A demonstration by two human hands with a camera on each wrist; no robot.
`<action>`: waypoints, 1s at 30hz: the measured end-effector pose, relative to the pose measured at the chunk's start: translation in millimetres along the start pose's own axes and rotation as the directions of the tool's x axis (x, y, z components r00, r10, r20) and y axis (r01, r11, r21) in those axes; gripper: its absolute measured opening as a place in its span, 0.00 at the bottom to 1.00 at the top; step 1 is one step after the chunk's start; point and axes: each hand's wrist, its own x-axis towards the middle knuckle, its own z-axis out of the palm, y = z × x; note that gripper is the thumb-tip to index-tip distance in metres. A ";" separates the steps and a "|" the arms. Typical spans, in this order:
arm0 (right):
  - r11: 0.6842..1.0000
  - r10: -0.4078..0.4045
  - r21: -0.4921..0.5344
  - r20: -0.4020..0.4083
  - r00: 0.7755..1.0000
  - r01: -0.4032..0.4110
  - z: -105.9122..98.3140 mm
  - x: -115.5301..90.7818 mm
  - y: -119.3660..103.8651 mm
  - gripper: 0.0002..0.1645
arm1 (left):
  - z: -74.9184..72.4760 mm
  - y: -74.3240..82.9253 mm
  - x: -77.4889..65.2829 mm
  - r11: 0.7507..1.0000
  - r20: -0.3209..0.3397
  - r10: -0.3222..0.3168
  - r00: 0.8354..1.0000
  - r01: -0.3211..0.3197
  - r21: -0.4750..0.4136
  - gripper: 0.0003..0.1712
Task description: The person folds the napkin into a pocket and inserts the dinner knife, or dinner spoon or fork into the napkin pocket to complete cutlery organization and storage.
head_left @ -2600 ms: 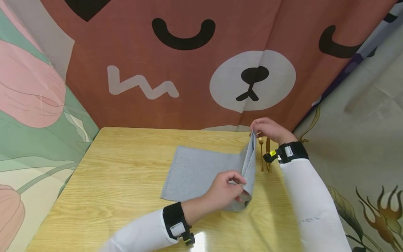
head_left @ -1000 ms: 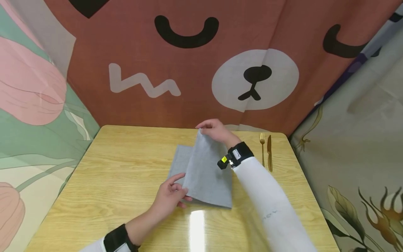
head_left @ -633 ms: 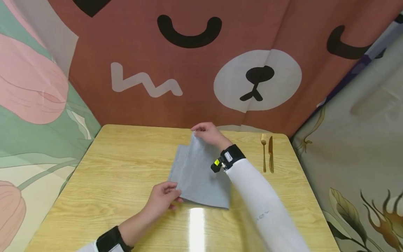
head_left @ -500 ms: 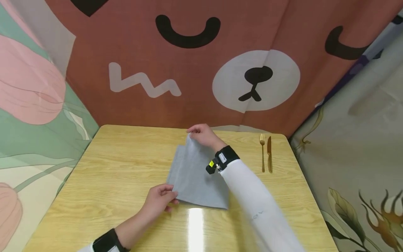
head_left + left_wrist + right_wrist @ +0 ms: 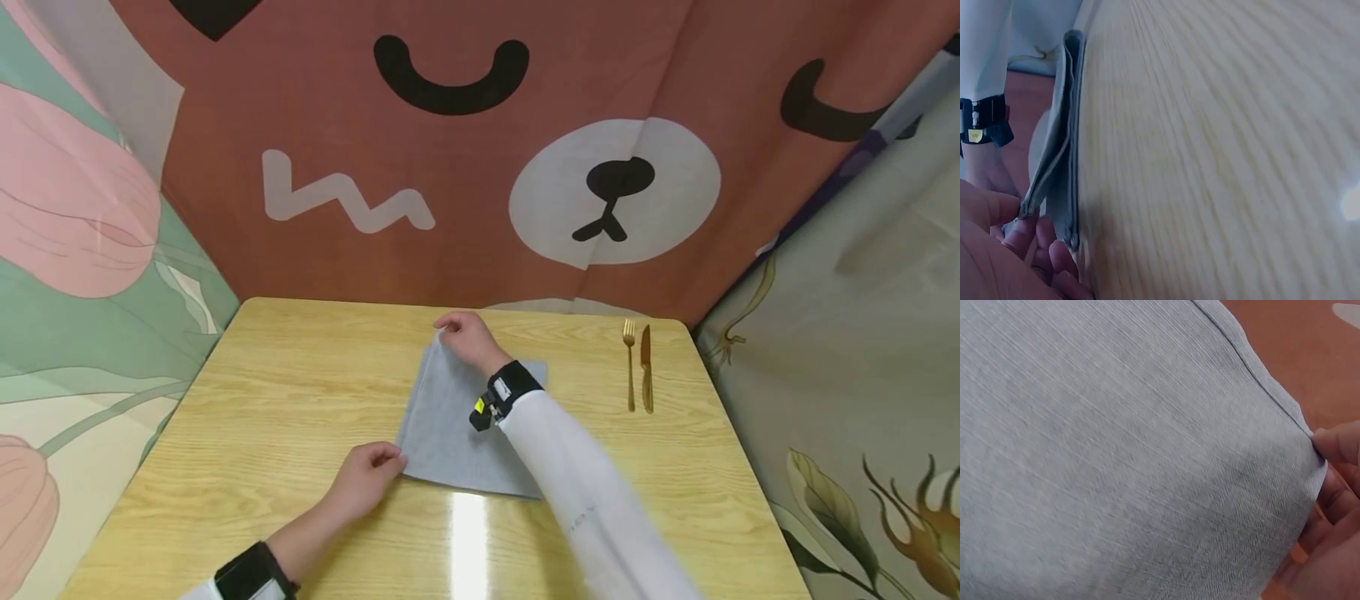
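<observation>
A grey cloth napkin (image 5: pixel 465 442) lies folded over on itself on the wooden table (image 5: pixel 315 358). My right hand (image 5: pixel 468 337) pinches the far left corner of its upper layer; in the right wrist view the hemmed corner of the napkin (image 5: pixel 1147 456) sits between thumb and fingers. At the near left corner, my left hand (image 5: pixel 365 477) pinches the upper layer between thumb and forefinger. From the left wrist view, the napkin's layers (image 5: pixel 1063 119) stand apart at the pinched end, the top one raised above the lower, and meet in a rounded fold at the other end.
A gold fork (image 5: pixel 629 362) and a gold knife (image 5: pixel 647 367) lie side by side at the right of the table. Behind the table hangs a brown curtain (image 5: pixel 465 267) with a bear print. Patterned cloths (image 5: pixel 840 333) hang at both sides.
Both hands have carried the napkin's right edge leftward over the rest, folding it to about half its width. They have since lowered that edge close to the left edge. Fork and knife have come into fuller view.
</observation>
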 end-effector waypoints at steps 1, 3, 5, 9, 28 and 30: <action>1.000 -0.003 -0.005 -0.012 1.000 0.003 3.3 0.8 1.9 0.15 | -1.0 -1.5 0.5 1.000 0.000 -0.003 1.000 0.003 0.015 0.06; 1.000 0.003 -0.009 -0.031 1.000 -0.004 9.2 1.9 4.7 0.15 | -2.6 -3.3 1.3 0.999 -0.003 0.004 1.000 -0.004 0.054 0.06; 1.000 0.015 -0.018 -0.043 0.999 -0.016 14.0 2.4 6.2 0.15 | -4.7 -4.3 1.0 0.996 -0.002 0.022 1.000 -0.021 0.090 0.05; 0.999 0.040 -0.010 -0.045 0.998 -0.041 21.0 2.9 5.8 0.16 | -8.4 -5.5 0.6 0.987 0.006 0.046 0.999 -0.046 0.151 0.05; 0.999 0.030 -0.023 -0.043 0.999 -0.031 35.1 6.5 19.2 0.15 | -14.7 -9.5 10.7 0.979 0.046 0.030 0.998 -0.039 0.201 0.06; 0.999 0.019 -0.033 -0.035 0.999 -0.020 35.8 7.2 21.4 0.15 | -15.2 -10.5 11.2 0.977 0.047 0.031 0.998 -0.040 0.211 0.06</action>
